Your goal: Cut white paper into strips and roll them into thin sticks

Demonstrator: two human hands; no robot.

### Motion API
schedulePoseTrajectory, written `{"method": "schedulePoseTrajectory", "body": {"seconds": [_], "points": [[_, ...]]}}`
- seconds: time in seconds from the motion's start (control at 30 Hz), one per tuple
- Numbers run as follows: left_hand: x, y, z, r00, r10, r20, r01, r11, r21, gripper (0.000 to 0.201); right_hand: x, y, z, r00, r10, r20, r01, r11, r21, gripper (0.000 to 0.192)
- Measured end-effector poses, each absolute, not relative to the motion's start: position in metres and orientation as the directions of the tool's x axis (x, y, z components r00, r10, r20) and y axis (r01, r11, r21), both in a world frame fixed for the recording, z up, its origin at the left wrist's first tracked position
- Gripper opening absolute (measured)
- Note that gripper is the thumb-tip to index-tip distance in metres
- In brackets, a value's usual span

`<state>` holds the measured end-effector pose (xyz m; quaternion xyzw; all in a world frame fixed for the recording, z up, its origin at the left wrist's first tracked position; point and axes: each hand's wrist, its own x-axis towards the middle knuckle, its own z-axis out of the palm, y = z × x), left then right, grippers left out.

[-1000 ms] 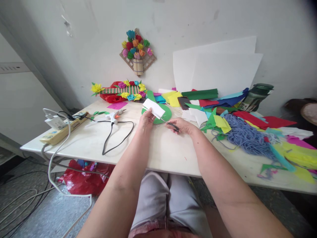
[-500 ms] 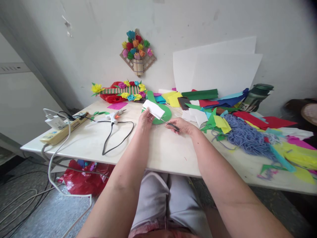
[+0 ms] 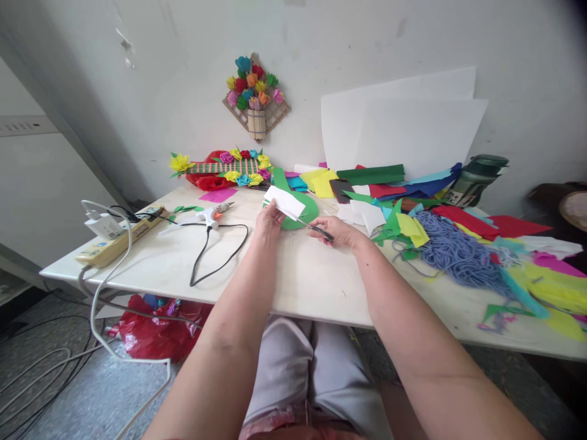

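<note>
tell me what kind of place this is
Probably a home craft corner for paper flowers: coloured paper scraps cover the white table, a glue gun lies plugged in, and a paper-flower basket hangs on the wall.

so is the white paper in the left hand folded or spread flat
Folded, as far as the head view shows: the white paper in the left hand shows layered edges. The right hand holds scissors at its lower edge.

Both bare forearms reached forward over the near edge of the table, converging toward its middle. The left hand (image 3: 269, 221) was raised slightly, its fingers curled and pinched shut, palm turned inward. The right hand (image 3: 337, 231) lay lower, just beside it, knuckles up, fingers closed in a grip.
</note>
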<state>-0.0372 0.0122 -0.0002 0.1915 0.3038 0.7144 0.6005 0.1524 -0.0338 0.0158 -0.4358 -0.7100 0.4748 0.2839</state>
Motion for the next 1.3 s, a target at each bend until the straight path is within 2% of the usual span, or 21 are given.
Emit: {"method": "schedulePoseTrajectory", "body": {"seconds": [0.27,0.57,0.83,1.07,1.3], "points": [[-0.039,0.014,-0.002,-0.198,0.975,-0.096,-0.756,-0.09,0.648,0.004,0.153,-0.035,0.018,-0.451,0.893,-0.003,0.38,0.189,-0.906,0.032],[-0.039,0.015,-0.002,-0.21,0.972,-0.11,-0.758,-0.09,0.646,0.021,0.153,-0.032,0.017,-0.467,0.884,0.031,0.339,0.211,-0.917,0.037],[-0.04,0.014,-0.003,-0.213,0.971,-0.111,-0.761,-0.094,0.642,0.008,0.153,-0.034,0.018,-0.466,0.884,0.042,0.317,0.211,-0.924,0.038],[-0.04,0.014,-0.002,-0.208,0.971,-0.119,-0.768,-0.087,0.635,0.011,0.149,-0.041,0.027,-0.441,0.897,0.03,0.335,0.195,-0.922,0.038],[-0.041,0.012,0.0,-0.19,0.974,-0.124,-0.782,-0.074,0.619,0.004,0.151,-0.038,0.021,-0.442,0.897,0.035,0.352,0.209,-0.912,0.044]]}}
